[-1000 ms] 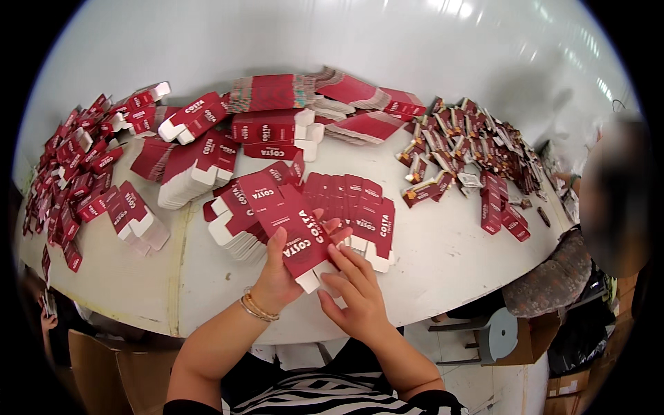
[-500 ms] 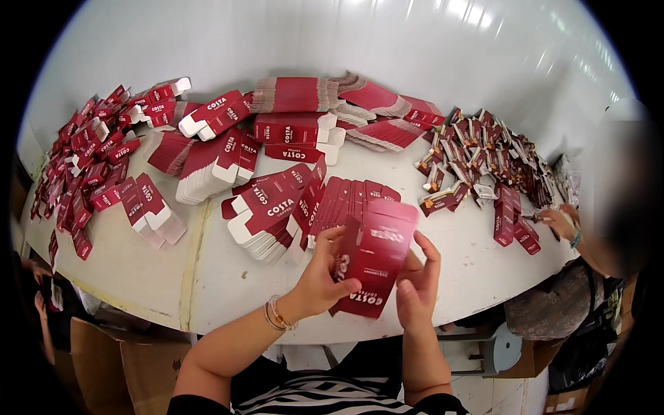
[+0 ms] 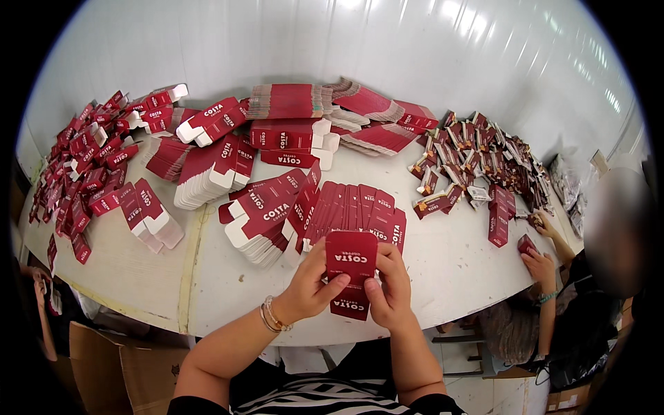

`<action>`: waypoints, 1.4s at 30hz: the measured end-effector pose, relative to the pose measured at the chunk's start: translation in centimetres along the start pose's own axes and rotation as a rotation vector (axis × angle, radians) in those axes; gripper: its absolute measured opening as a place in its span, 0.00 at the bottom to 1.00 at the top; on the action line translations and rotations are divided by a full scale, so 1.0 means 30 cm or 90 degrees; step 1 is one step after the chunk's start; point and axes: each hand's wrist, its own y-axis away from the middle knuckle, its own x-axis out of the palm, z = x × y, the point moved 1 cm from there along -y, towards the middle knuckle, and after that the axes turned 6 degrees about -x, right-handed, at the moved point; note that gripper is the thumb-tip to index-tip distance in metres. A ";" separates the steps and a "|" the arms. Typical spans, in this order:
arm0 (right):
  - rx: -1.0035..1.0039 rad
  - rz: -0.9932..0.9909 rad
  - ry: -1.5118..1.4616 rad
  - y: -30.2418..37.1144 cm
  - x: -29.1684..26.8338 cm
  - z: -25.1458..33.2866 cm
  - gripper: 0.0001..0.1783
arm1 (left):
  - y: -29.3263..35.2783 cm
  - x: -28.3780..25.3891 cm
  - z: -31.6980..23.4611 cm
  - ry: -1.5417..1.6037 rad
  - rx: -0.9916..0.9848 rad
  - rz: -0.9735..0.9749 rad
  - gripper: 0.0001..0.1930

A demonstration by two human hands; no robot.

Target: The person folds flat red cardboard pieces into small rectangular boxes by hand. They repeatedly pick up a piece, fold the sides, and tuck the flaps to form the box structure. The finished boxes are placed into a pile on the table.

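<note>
Between my two hands, near the table's front edge, is a dark red cardboard carton point(image 3: 351, 254) with white lettering; whether it is flat or partly opened I cannot tell. My left hand point(image 3: 310, 282) grips its left side, thumb lying on the front face. On the opposite edge my right hand point(image 3: 391, 289) is closed the same way, thumb also in front. Just beyond them fans a row of flat red cartons point(image 3: 349, 207). Left of that lies a stack of flat cartons point(image 3: 266, 207) with white flaps.
More carton stacks point(image 3: 287, 102) line the back. Assembled small red boxes point(image 3: 90, 162) are heaped at the left. At the right are a pile of brown sachets point(image 3: 484, 152) and a co-worker's hands point(image 3: 541, 266) with a red box. An open cardboard box point(image 3: 104, 370) stands below the table.
The carton has come upright and moved slightly left, and my right hand has closed in on its edge. At the right, the co-worker's hand now holds a red box nearer the table edge.
</note>
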 end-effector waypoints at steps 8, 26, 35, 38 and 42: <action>-0.020 -0.155 0.226 0.021 0.027 0.001 0.19 | -0.002 0.037 0.017 0.063 -0.029 -0.084 0.29; -0.074 -0.238 -0.033 0.003 -0.014 0.010 0.25 | -0.007 0.017 -0.031 0.236 -0.274 0.089 0.38; 0.315 -0.018 -0.558 -0.079 -0.047 -0.041 0.37 | -0.003 0.031 -0.044 0.283 -0.165 0.191 0.36; 0.333 0.056 -0.603 -0.063 -0.044 -0.030 0.36 | -0.007 0.033 -0.026 0.210 -0.131 0.221 0.31; 0.219 0.070 -0.688 -0.042 -0.039 -0.051 0.34 | -0.004 0.034 -0.023 0.199 -0.121 0.228 0.27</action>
